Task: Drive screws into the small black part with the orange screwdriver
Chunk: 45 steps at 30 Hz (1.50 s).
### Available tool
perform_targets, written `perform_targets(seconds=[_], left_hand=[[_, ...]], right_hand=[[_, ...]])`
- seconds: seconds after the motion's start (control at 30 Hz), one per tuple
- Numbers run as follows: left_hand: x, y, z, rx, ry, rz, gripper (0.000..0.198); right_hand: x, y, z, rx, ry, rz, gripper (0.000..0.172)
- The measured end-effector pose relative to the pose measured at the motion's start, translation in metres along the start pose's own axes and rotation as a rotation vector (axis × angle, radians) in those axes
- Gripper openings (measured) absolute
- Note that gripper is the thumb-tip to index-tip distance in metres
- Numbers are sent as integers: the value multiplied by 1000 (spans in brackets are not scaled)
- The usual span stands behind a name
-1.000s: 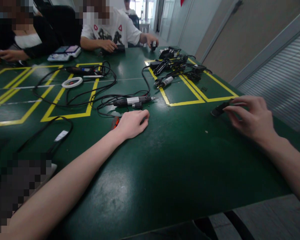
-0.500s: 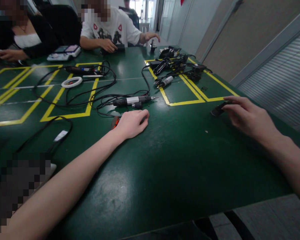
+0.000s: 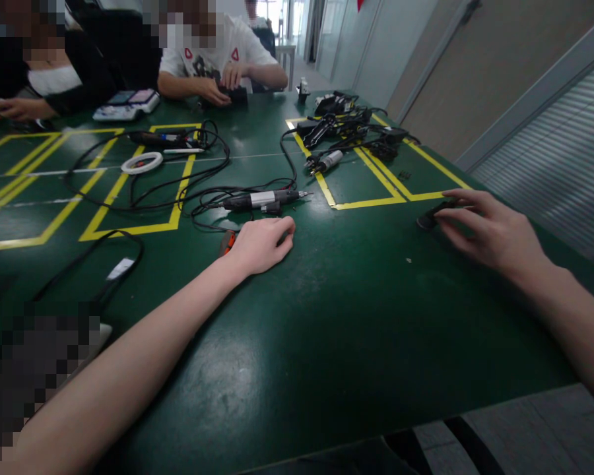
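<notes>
My left hand (image 3: 264,244) rests on the green table (image 3: 327,343) with its fingers loosely curled, and no object shows in it. Beside its wrist, partly covered, lies an orange and black piece (image 3: 228,243). A pen-shaped electric screwdriver (image 3: 263,199), black and silver with a cable, lies just beyond that hand. Over at the right, my right hand (image 3: 490,231) has thumb and fingers around a small dark object (image 3: 427,219) with a rounded end, low over the tabletop. The fingers hide part of this object, and its kind is unclear.
Black cables and adapters (image 3: 346,125) are heaped at the far right, near a second silver tool (image 3: 329,161). A white tape roll (image 3: 142,163) lies on the left within yellow tape outlines. Two people sit across the table; one handles a black object (image 3: 232,97).
My right hand shifts slightly around the small dark object, its thumb a little farther left. My left hand stays still. The person opposite has brought one hand back to the black object.
</notes>
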<state>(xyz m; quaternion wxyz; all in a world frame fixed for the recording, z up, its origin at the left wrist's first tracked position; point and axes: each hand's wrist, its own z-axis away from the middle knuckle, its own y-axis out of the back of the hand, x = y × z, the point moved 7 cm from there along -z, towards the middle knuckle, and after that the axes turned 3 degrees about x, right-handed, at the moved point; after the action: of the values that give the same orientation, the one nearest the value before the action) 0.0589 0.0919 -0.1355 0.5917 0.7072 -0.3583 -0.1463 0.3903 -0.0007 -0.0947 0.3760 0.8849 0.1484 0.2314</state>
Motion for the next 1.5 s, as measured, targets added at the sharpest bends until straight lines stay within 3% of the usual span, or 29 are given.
perform_targets(seconds=[0.47, 0.6, 0.7, 0.8, 0.93, 1.1, 1.5], left_hand=[[1, -1, -1, -14, 11, -22, 25], [0, 0, -1, -1, 5, -15, 24], [-1, 0, 0, -5, 9, -15, 25], [0, 0, 0, -6, 8, -4, 26], [0, 0, 0, -23, 16, -4, 28], [1, 2, 0, -11, 11, -7, 26], [0, 0, -1, -31, 25, -11, 27]], right_hand=[[20, -7, -3, 171, -239, -187, 15], [33, -16, 4, 174, -496, -390, 14], [44, -26, 12, 205, -714, -556, 38], [49, -34, 16, 216, -840, -658, 63], [50, -43, 15, 139, -968, -743, 54], [46, -42, 8, 130, -981, -758, 38], [45, -46, 11, 154, -998, -734, 34]])
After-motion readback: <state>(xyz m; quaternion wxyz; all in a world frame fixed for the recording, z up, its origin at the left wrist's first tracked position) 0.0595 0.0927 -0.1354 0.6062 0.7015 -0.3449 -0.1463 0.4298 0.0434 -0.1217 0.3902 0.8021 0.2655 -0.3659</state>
